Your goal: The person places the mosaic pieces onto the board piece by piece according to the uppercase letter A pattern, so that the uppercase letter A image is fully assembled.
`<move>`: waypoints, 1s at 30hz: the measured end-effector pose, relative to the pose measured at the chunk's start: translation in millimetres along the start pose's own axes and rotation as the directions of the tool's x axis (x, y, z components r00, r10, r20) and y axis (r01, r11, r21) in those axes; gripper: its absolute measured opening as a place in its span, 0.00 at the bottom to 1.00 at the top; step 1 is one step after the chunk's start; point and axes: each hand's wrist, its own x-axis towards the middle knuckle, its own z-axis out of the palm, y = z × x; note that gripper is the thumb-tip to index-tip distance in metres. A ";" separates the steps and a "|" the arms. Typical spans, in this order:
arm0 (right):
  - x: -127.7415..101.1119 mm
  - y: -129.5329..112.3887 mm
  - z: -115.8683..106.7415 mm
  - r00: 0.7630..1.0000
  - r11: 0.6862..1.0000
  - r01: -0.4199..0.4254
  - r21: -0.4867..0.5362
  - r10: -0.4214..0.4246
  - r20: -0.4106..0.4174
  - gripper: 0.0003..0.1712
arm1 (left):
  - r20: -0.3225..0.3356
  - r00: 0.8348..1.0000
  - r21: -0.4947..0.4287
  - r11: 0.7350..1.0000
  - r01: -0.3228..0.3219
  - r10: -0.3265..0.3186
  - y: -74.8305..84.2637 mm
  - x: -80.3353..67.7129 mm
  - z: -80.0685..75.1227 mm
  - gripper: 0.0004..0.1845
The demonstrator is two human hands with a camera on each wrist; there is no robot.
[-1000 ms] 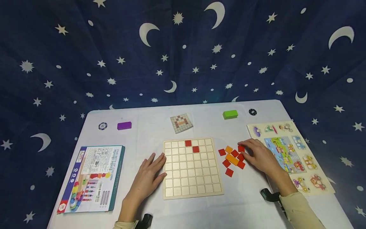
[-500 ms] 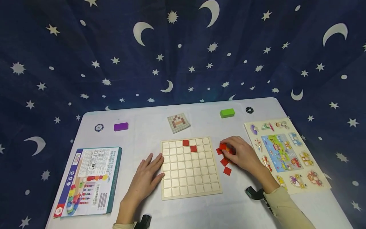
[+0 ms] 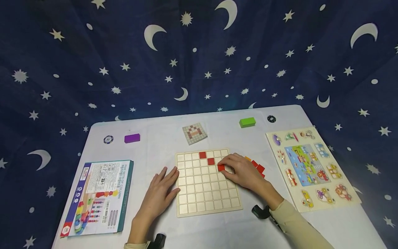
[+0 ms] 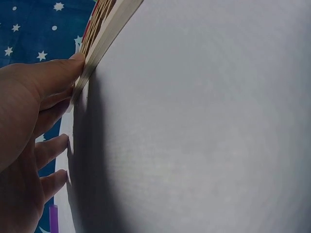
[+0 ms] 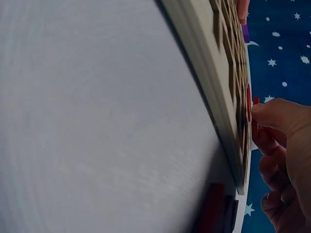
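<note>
Wooden grid board (image 3: 206, 183) sits mid-counter, and the left hand (image 3: 160, 193) lies flat with straight fingers against its left edge, so keep that bracing. Right hand (image 3: 240, 171) pinches a red tile (image 3: 221, 167) over the cell diagonally below the two already set; I'd lower it square, then press flat. Spare tiles (image 3: 258, 167) sit just right of the board

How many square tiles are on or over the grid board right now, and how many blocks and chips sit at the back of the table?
Red tiles on or over the grid board: 3, one pinched by the right hand
Blocks: 2, purple and green
Chips: 2, and
Total: 7
</note>
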 end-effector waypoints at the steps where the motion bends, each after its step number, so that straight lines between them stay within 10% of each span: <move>1: 0.4 -0.4 0.9 1.000 1.000 0.001 -0.002 -0.001 0.006 0.14 | 0.000 1.000 0.000 1.000 0.001 -0.001 0.2 -0.3 -0.2 0.35; 22: -1.3 -1.2 3.9 0.999 0.999 0.054 -0.002 -0.054 0.003 0.12 | 0.024 0.999 -0.019 0.999 0.031 -0.030 -1.5 -1.5 -0.2 0.35; 30: -17.9 13.7 -7.1 0.997 0.999 -0.047 0.020 0.048 -0.064 0.14 | 0.014 1.000 -0.014 1.000 0.021 -0.021 -1.8 -1.5 -0.3 0.35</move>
